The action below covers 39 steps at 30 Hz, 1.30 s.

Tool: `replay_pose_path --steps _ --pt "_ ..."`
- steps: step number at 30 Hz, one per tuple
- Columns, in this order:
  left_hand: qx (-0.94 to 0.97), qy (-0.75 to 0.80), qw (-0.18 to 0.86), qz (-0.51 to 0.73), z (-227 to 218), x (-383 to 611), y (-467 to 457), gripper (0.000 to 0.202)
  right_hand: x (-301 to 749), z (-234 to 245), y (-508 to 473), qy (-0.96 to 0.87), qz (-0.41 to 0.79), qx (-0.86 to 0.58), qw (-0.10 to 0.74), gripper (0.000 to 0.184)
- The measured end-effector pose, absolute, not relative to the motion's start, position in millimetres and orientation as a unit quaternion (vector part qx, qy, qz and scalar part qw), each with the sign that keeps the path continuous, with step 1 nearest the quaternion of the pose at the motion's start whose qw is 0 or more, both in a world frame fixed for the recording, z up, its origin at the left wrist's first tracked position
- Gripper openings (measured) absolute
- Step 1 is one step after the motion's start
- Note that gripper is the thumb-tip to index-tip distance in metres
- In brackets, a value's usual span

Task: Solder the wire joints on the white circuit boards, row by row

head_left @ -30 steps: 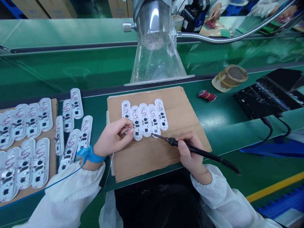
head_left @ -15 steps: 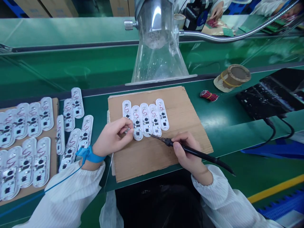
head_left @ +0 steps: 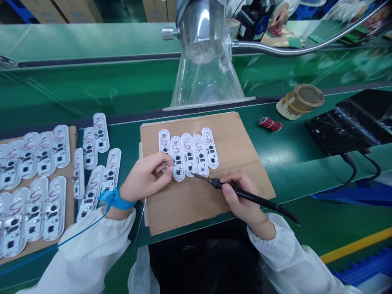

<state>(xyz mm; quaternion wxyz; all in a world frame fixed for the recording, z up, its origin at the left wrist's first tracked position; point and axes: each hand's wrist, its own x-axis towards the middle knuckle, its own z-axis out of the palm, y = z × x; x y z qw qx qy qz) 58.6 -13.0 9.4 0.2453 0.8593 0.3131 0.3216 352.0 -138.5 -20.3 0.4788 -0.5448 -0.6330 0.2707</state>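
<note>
Left hand (head_left: 146,178) was clenched, pinching a small metal piece (head_left: 164,168) at the fingertips, just beside the second of five white circuit boards (head_left: 188,153). Piece too small to identify. Right hand (head_left: 240,199) gripped a black soldering iron (head_left: 260,198) pen-style, tip just beside the fourth board's lower end. Boards lay side by side on a cardboard sheet (head_left: 190,208) on the green bench (head_left: 290,159). More boards (head_left: 61,146) lay left. Red wire bundle (head_left: 270,124) lay right. Blue strap (head_left: 114,199) on left wrist.
</note>
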Motion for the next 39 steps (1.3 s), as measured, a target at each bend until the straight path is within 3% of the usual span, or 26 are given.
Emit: replay_pose_path --steps 6,22,39 --pt "0.86 0.311 0.246 0.322 10 59 -13 0.014 352 -22 -142 -0.604 0.281 -0.543 0.512 0.005" --pt "0.862 0.308 0.249 0.317 10 60 -13 0.013 351 -15 -137 -0.646 0.272 -0.537 0.47 0.004" --pt "0.861 0.321 0.253 0.303 13 60 -12 0.013 354 -26 -143 -0.604 0.276 -0.554 0.502 0.012"
